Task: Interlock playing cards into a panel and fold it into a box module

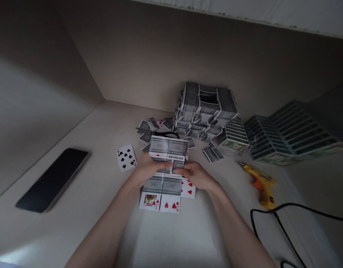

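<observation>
in the head view, both hands (170,172) pinch a grey-patterned, white-edged card structure (168,163).

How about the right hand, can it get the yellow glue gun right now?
Probably yes: the right hand would have to let go of the cards it is holding, but nothing seems to stand between it and the yellow glue gun.

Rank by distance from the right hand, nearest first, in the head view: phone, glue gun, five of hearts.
1. Five of hearts, just left of the right hand
2. Glue gun, to the right
3. Phone, far left
</observation>
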Motion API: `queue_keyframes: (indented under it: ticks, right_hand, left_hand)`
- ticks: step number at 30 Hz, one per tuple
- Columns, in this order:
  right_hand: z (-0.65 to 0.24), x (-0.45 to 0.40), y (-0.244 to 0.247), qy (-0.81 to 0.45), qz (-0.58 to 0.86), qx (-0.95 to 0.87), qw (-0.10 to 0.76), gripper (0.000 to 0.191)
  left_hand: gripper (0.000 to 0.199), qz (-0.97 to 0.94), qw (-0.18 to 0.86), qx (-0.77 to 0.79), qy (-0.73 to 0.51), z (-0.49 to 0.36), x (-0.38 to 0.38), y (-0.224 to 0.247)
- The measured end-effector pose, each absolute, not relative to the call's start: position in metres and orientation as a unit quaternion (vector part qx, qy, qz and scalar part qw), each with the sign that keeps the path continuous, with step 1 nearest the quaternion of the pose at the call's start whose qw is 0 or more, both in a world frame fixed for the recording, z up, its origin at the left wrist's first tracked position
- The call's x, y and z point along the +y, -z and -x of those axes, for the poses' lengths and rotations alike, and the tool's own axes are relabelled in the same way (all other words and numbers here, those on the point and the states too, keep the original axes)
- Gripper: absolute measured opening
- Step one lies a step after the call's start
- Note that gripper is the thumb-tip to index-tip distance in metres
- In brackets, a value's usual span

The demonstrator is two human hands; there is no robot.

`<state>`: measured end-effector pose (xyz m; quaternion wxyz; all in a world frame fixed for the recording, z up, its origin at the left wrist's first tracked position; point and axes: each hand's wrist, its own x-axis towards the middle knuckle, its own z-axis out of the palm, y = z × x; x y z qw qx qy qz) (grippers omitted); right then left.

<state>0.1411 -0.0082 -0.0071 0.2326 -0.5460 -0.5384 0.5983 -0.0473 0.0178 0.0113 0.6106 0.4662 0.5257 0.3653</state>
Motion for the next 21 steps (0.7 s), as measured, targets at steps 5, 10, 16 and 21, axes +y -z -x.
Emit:
queue_keyframes:
  ticks: [5, 10, 16, 21]
  right_hand:
    - [-0.142, -0.0094, 0.0022, -0.605, 0.535, -0.55, 0.212, 0.045]
    - [-0.1409, -0.0092, 0.0038, -0.601, 0.528, -0.553, 0.234, 0.047]
    - [-0.1393, -0.0093, 0.0028, -0.617, 0.521, -0.524, 0.269, 0.049]
    - [-0.146, -0.0066, -0.0017, -0.636, 0.519, -0.47, 0.326, 0.043]
  left_hand:
    - [0.04, -0.452, 0.612, 0.523, -0.385, 0.0478, 0.019, -0.0143]
    - [0.045, -0.434, 0.614, 0.517, -0.408, 0.0479, 0.0196, -0.0162]
    - [0.043, -0.418, 0.633, 0.501, -0.416, 0.0482, 0.0209, -0.013]
    - [0.044, -0.369, 0.714, 0.44, -0.4, 0.0522, 0.022, -0.0172]
